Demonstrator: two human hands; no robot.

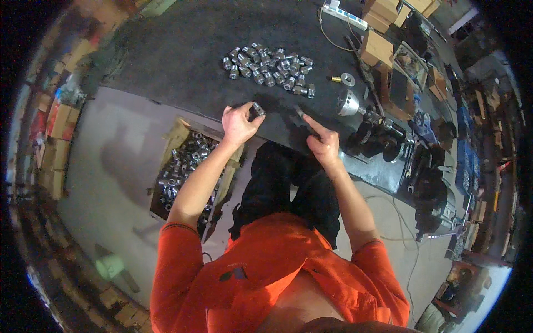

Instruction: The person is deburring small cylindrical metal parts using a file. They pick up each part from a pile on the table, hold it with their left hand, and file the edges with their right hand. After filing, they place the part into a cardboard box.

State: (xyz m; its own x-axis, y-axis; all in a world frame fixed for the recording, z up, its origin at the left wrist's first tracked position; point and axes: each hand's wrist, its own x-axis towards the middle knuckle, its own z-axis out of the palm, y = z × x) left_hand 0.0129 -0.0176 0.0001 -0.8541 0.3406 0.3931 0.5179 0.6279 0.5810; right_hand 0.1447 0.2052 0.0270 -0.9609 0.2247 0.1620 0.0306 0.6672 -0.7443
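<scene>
My left hand is closed around a small shiny metal fitting, held at the near edge of the dark workbench. To its right, my right hand grips a slim hand tool, with the index finger stretched along it. The tool's pale tip points toward the bench and the left hand, apart from the fitting. Most of the tool is hidden in my fingers, so its exact kind does not show. Beyond both hands lies a loose pile of similar metal fittings.
Below the bench edge, a wooden crate holds many metal fittings. On the right stand a machine with a conical metal head, a washer and a brass piece. Cardboard boxes and a white power strip sit farther back.
</scene>
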